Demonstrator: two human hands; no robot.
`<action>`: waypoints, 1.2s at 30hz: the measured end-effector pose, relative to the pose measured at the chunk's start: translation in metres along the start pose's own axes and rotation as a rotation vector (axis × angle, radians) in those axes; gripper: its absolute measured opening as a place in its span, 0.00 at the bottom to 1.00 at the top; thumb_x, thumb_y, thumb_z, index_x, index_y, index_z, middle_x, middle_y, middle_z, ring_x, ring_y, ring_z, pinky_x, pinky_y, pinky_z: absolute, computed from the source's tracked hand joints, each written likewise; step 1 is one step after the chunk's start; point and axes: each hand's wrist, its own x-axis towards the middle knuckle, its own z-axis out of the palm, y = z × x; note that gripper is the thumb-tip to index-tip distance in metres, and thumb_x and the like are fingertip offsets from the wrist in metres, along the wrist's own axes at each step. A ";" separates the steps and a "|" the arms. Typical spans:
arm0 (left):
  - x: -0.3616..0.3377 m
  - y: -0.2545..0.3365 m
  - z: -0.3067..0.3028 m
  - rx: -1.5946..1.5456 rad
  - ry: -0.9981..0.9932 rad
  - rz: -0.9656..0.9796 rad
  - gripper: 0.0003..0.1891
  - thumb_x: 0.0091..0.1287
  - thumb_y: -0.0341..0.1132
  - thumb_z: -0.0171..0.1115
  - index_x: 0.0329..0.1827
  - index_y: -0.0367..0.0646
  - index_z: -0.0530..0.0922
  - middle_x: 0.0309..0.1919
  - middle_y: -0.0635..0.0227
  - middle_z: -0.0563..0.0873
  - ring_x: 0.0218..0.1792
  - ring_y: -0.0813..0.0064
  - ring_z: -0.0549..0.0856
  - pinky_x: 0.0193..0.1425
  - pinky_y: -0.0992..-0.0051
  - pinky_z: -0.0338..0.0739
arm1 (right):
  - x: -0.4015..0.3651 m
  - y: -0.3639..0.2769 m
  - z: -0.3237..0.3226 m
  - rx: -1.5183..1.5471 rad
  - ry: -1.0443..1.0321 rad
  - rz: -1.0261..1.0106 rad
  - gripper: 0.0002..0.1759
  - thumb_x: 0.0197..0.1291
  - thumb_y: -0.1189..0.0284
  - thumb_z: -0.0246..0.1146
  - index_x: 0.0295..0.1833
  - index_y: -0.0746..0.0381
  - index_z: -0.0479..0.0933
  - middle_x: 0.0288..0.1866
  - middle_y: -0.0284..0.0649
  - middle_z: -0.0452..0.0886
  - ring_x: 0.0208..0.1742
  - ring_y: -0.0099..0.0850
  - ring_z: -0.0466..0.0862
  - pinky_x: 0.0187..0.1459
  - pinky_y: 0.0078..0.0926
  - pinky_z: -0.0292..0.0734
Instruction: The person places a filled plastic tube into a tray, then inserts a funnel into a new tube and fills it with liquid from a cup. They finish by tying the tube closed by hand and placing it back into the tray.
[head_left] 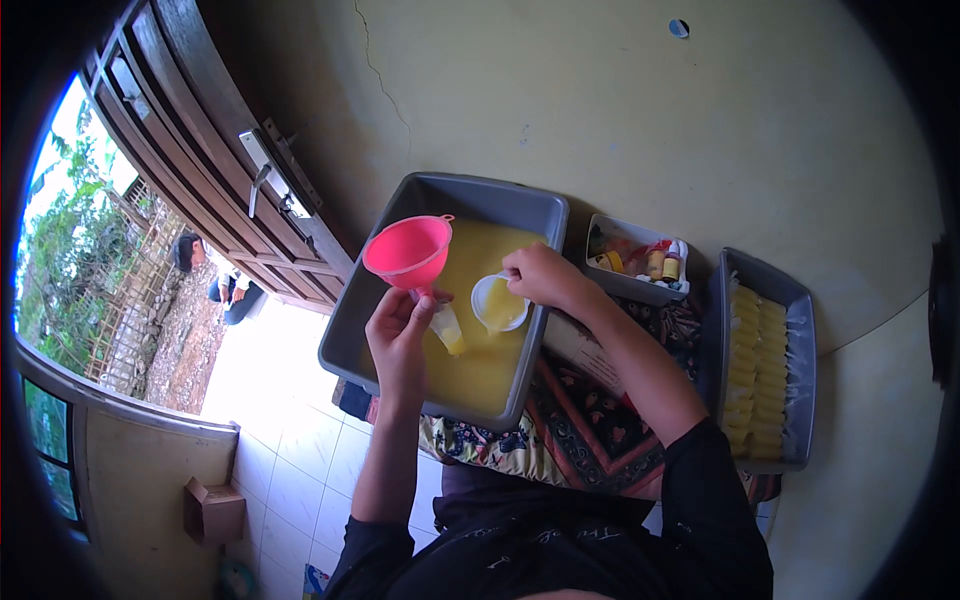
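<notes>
My left hand [397, 328] pinches the neck of a pink funnel [408, 250] over the left side of a grey tub. From the funnel's spout hangs a narrow clear plastic bag [449, 330], with some yellow liquid at its bottom. My right hand [540, 275] grips a white plastic cup [500, 303] by its rim. Yellow liquid shows inside the cup, which is tilted low over the tub. The grey tub [345, 318] holds a wide pool of the same cloudy yellow liquid [490, 375].
At right, a second grey tub [800, 380] holds rows of filled yellow bags [757, 365]. Between the tubs stands a white box [640, 285] with small bottles. Patterned cloth [580, 420] lies beneath. An open wooden door [220, 150] is at left; outside, a person [228, 285] crouches.
</notes>
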 end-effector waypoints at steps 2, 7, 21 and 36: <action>0.001 0.001 0.001 -0.007 0.000 -0.008 0.10 0.71 0.27 0.58 0.52 0.31 0.77 0.39 0.62 0.87 0.44 0.76 0.84 0.55 0.76 0.74 | -0.002 0.002 -0.005 0.172 0.130 -0.040 0.03 0.47 0.77 0.62 0.28 0.66 0.78 0.25 0.47 0.82 0.29 0.42 0.86 0.34 0.35 0.81; 0.002 0.004 0.004 -0.046 -0.013 0.017 0.11 0.70 0.27 0.59 0.52 0.32 0.77 0.39 0.62 0.87 0.44 0.75 0.84 0.56 0.75 0.73 | -0.009 -0.004 -0.014 0.616 0.119 0.147 0.09 0.52 0.78 0.63 0.24 0.68 0.72 0.19 0.43 0.78 0.20 0.29 0.84 0.23 0.27 0.80; -0.003 0.005 0.015 -0.053 -0.045 -0.015 0.10 0.68 0.28 0.62 0.48 0.33 0.79 0.39 0.61 0.88 0.44 0.75 0.85 0.56 0.74 0.75 | -0.027 -0.018 -0.036 0.556 0.473 0.007 0.12 0.53 0.80 0.62 0.24 0.65 0.66 0.16 0.33 0.73 0.20 0.20 0.82 0.22 0.19 0.76; -0.016 0.002 0.016 -0.078 -0.095 -0.059 0.10 0.67 0.27 0.62 0.49 0.32 0.78 0.39 0.63 0.87 0.43 0.74 0.85 0.55 0.74 0.74 | -0.032 -0.028 -0.047 0.467 0.625 -0.038 0.10 0.49 0.77 0.63 0.24 0.66 0.67 0.14 0.40 0.72 0.17 0.24 0.76 0.23 0.25 0.71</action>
